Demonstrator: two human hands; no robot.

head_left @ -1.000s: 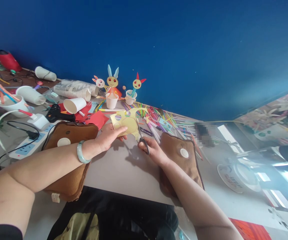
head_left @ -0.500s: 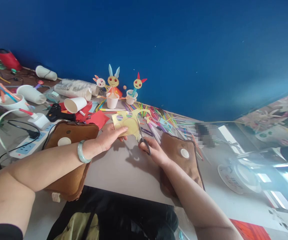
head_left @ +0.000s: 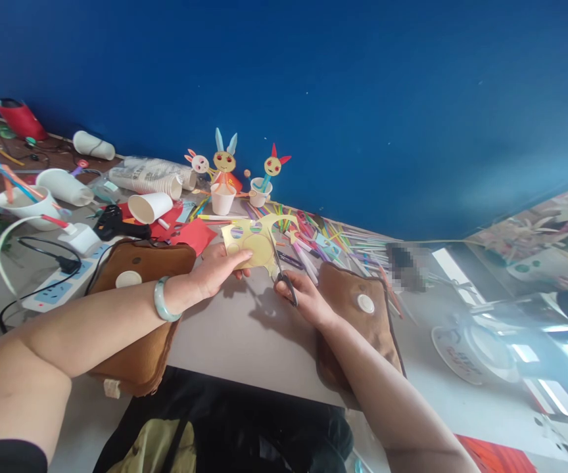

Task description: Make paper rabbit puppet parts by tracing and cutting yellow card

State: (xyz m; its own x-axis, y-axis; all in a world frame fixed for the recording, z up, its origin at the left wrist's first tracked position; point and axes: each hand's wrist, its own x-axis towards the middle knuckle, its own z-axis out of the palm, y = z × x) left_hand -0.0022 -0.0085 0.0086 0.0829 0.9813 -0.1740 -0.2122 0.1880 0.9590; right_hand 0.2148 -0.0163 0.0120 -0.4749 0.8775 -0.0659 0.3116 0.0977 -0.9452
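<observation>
A yellow sheet of paper (head_left: 258,249) with round holes and a drawn circle is pinched in my left hand (head_left: 219,268), thumb on top. My right hand (head_left: 302,293) grips a pair of scissors (head_left: 286,286) by the handles. Their blades lie at the sheet's right side, beside the drawn circle. From the sheet's top a thin curved strip bends away to the right. Both hands hover above the table (head_left: 244,338), between two brown cushioned pouches, one under my left forearm (head_left: 131,355) and the other beneath my right forearm (head_left: 350,322).
Paper-cup rabbit figures (head_left: 223,197) stand along the blue wall. Colourful sticks (head_left: 333,246) lie scattered behind my hands. To the left are a black glue gun (head_left: 116,223), a power strip (head_left: 62,286) with cords, red paper (head_left: 192,235) and stacked paper cups (head_left: 148,180).
The yellow sheet and scissors have shifted slightly right, and the curved strip hangs a little farther to the right of the blades. Both hands keep their holds.
</observation>
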